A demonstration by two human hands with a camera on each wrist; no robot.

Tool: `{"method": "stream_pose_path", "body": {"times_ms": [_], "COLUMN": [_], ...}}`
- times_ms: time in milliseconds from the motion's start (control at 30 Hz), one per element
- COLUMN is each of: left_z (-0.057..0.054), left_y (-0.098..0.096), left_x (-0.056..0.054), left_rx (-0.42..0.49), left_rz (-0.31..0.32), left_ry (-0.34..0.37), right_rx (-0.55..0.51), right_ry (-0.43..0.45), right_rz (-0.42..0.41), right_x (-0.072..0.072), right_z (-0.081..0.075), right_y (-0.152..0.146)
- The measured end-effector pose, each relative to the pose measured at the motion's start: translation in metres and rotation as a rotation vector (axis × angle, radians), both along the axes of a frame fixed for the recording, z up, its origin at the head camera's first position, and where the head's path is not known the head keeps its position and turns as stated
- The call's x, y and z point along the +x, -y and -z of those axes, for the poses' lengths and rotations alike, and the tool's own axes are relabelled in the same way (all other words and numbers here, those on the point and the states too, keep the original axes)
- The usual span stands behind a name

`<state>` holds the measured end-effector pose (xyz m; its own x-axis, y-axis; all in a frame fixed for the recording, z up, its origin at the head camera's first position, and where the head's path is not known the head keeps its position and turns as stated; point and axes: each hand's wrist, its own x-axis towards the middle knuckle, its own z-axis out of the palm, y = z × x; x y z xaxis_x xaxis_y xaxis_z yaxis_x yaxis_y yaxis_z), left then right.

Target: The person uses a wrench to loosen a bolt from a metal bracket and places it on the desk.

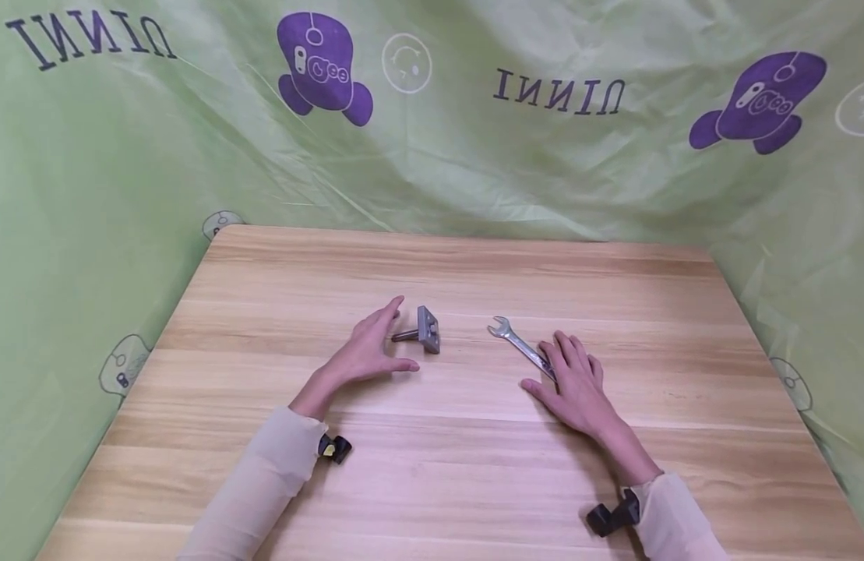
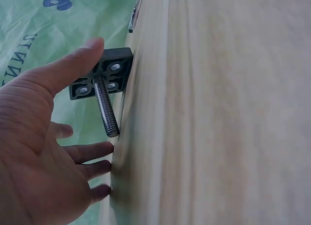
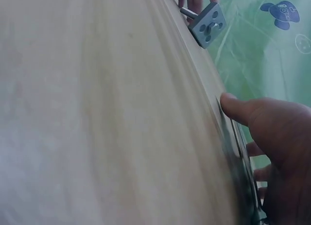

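A grey square plate with a threaded rod [image 1: 429, 330] stands on its edge on the table, the rod pointing toward my left hand [image 1: 364, 348]. That hand is spread beside the rod, thumb on the near side and fingers on the far side. In the left wrist view, the rod's screw thread [image 2: 105, 108] shows in front of the thumb and fingers. A silver wrench [image 1: 523, 347] lies flat, its open-ended head toward the plate. My right hand [image 1: 575, 388] lies over the wrench's handle end with the fingers extended and the thumb apart; the palm hides that end.
The wood-grain table [image 1: 432, 467] runs back to a green printed curtain [image 1: 432, 171] that hangs behind it and along both sides. Small black cameras sit at the left wrist [image 1: 336, 449] and right wrist [image 1: 612, 515].
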<state>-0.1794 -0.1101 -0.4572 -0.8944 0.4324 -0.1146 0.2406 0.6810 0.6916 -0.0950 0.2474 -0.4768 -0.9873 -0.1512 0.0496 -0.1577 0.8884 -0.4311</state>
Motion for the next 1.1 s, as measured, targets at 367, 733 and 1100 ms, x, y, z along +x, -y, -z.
{"method": "stream_pose_path", "body": {"times_ms": [367, 733, 1100], "left_z": [0.007, 0.013, 0.012], "left_y": [-0.011, -0.024, -0.035], "left_x": [-0.009, -0.015, -0.019], "left_rx": [0.1, 0.152, 0.105], "left_rz": [-0.031, -0.028, -0.048], "left_ry": [-0.011, -0.03, 0.019], "right_rx": [-0.042, -0.04, -0.073], "right_ry": [-0.046, -0.061, -0.146], "right_rz": [0.02, 0.03, 0.027], "right_x": [-0.001, -0.004, -0.007], "right_z": [0.004, 0.007, 0.009], "right_y": [0.002, 0.003, 0.005]}}
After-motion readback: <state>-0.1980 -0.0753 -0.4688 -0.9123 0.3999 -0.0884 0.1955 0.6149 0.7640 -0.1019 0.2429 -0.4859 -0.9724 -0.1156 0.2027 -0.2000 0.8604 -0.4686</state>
